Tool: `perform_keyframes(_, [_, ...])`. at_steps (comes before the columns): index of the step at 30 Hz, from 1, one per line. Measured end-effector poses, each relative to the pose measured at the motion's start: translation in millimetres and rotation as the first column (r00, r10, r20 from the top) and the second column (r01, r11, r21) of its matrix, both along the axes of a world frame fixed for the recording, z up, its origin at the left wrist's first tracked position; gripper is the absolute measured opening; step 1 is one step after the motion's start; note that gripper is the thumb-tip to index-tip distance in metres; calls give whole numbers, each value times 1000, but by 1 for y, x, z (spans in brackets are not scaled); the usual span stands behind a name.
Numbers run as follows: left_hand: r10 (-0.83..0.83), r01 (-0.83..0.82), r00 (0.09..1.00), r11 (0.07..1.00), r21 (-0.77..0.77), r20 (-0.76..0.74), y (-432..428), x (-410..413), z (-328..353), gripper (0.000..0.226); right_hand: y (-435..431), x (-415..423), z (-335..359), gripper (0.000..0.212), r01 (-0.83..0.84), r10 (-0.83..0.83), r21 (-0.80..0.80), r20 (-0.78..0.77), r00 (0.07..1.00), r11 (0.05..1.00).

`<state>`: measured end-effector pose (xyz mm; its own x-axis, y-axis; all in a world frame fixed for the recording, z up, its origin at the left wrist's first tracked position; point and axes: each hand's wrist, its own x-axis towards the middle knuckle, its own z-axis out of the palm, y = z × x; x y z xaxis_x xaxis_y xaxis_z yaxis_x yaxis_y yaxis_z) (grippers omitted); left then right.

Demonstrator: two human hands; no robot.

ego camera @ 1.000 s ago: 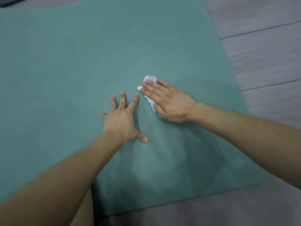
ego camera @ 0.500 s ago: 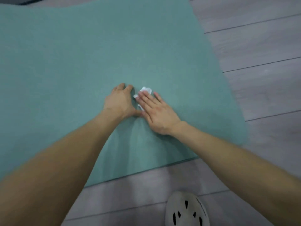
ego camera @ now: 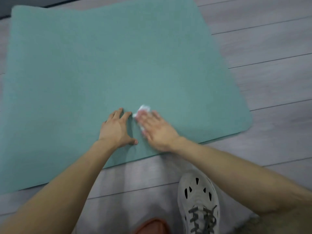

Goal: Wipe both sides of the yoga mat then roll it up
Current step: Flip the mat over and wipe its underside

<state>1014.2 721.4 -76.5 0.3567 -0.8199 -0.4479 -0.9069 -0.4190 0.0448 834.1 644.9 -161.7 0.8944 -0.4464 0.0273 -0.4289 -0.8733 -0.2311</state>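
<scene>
Pulled back toward the near edge of the teal yoga mat (ego camera: pixel 118 65) within the last second, wiping. Pressing a crumpled white wipe (ego camera: pixel 144 108) under the right hand (ego camera: pixel 157 130), fingers straight, close together, motion-blurred. Bracing just beside with the left hand (ego camera: pixel 116 130), fingers bent and apart, gripping nothing. Probably heading right next: bare mat there, nearer the right hand. Hard to call the long axis, cut off at left. Can't see the underside, nor name the orange shape (ego camera: pixel 152 225) by the white shoe (ego camera: pixel 197 205).

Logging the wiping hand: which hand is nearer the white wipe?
Right. The right hand lies flat on the wipe; the left hand rests on the mat just to its left.
</scene>
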Motion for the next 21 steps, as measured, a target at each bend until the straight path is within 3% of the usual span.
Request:
perform_keyframes(2, [-6,6,1000,1000,1,5,0,0,-2,132,7,-16,3,63,-111,110,-21,-40,993,994])
perform_keyframes(3, [-8,8,1000,1000,2,4,0,1,-2,132,-5,-35,2,63,-56,54,-45,-37,998,997])
perform_keyframes(5, [-6,6,1000,1000,-5,5,0,2,-3,132,-39,-81,1,63,218,-221,-88,-25,975,972])
perform_keyframes(8, [-11,12,1000,1000,-18,17,-2,3,-2,129,-93,-147,4,64,627,-631,-76,-55,774,776])
perform_keyframes(10, [-15,16,1000,1000,-16,27,-3,3,-1,129,-102,-156,3,66,741,-742,-44,-57,668,670])
perform_keyframes(11, [-15,16,999,1000,-15,32,-3,4,0,129,-96,-145,3,67,742,-742,-34,-51,668,670])
perform_keyframes(13, [-20,20,999,1000,-12,38,-3,4,0,129,-68,-107,0,66,602,-602,-35,-9,798,798])
perform_keyframes(15, [-21,22,999,1000,-18,36,-2,4,0,129,-25,-64,-4,65,259,-259,-21,-21,966,966])
perform_keyframes(17, [-24,25,999,1000,-19,38,-1,4,-1,130,2,-46,-1,65,-42,42,4,-80,996,999])
perform_keyframes(19, [-30,30,999,999,-13,40,-2,4,-1,130,-10,-60,2,64,-70,69,-14,-68,995,997])
perform_keyframes(21, [-27,27,999,1000,-3,31,-2,5,-2,129,-32,-92,4,61,125,-125,-13,2,992,992])
